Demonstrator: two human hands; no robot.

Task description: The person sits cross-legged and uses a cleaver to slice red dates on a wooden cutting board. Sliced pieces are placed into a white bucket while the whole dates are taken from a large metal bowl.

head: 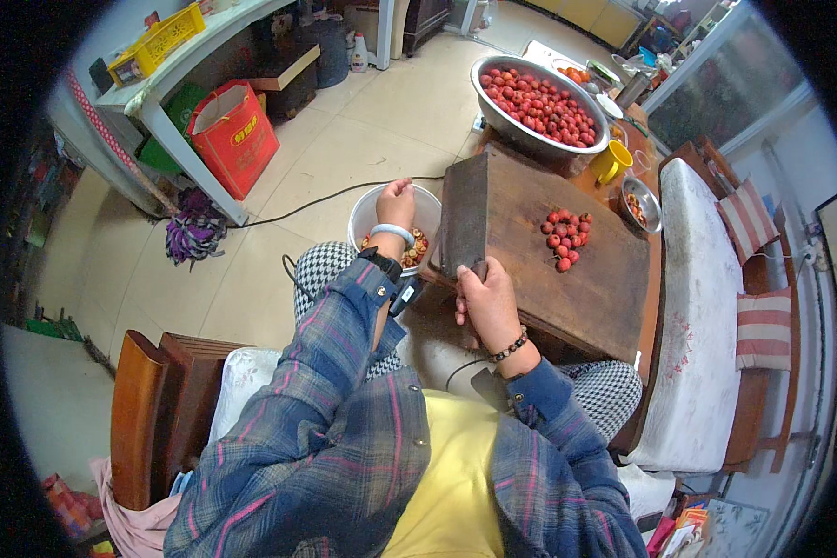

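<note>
My left hand (395, 202), with a pale bangle at the wrist, is over a white bucket (355, 227) holding cut red-and-cream fruit pieces. Its fingers are bunched; whether something is between them cannot be seen. My right hand (492, 303) grips the dark handle of a cleaver, whose broad grey blade (464, 216) lies along the left side of a thick wooden cutting board (530, 279). A small group of whole red hawthorn fruits (565, 234) rests on the board. Behind it, a large metal basin (485, 104) is heaped with more hawthorns (537, 104).
A small metal bowl (652, 222) with fruit bits and a yellow mug (612, 162) stand right of the board. A black cable (321, 202) crosses the floor behind the bucket. A red bag (236, 139) and a purple mop head (194, 227) are at the left; a cushioned bench (697, 321) is at the right.
</note>
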